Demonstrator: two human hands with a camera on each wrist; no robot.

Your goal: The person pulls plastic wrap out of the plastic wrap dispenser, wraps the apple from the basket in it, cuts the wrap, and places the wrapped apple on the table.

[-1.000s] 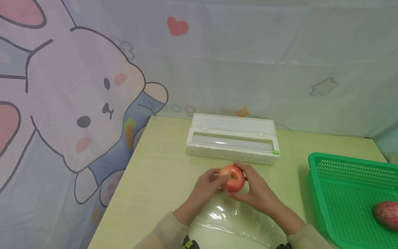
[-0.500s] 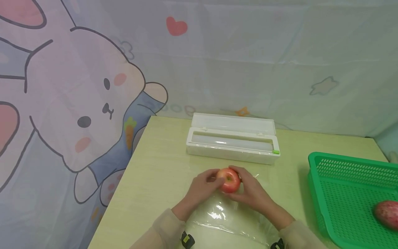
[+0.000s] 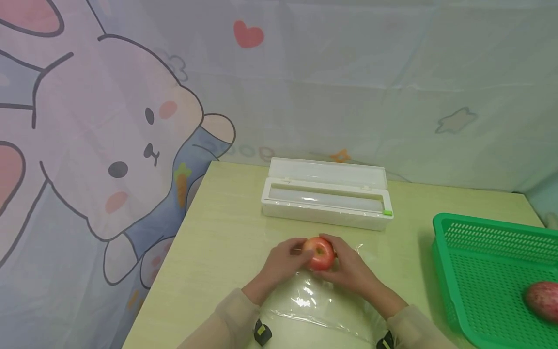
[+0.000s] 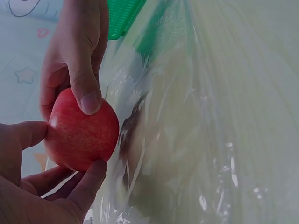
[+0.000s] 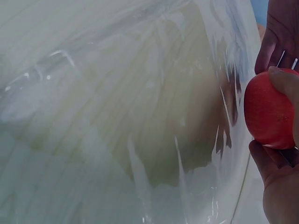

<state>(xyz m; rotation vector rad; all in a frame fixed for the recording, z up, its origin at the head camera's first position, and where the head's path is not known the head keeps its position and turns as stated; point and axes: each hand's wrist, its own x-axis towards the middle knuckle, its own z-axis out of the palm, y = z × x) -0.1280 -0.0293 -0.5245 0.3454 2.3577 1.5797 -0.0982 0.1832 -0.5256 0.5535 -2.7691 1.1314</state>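
A red apple [image 3: 321,256] is held between both hands over a sheet of clear plastic wrap [image 3: 305,303] on the table. My left hand [image 3: 281,264] grips its left side, thumb on top near the stem hollow. On the other side my right hand [image 3: 348,266] holds it between thumb and fingers. The left wrist view shows the apple [image 4: 81,130] pinched from below by the left fingers and from above by the right hand [image 4: 79,56]. In the right wrist view the apple [image 5: 268,112] is at the right edge, beside the glossy, wrinkled wrap [image 5: 140,116].
Behind the hands stands a white wrap dispenser box [image 3: 327,220] with its lid raised and a roll inside. At the right is a green perforated basket [image 3: 449,271] holding a reddish oval fruit [image 3: 542,299]. A cartoon-print cloth [image 3: 327,87] hangs behind the table [image 3: 209,232].
Both hands have moved the apple slightly left and towards the person, mostly in the first half second. The grip looks the same; the dispenser box and basket stay put.
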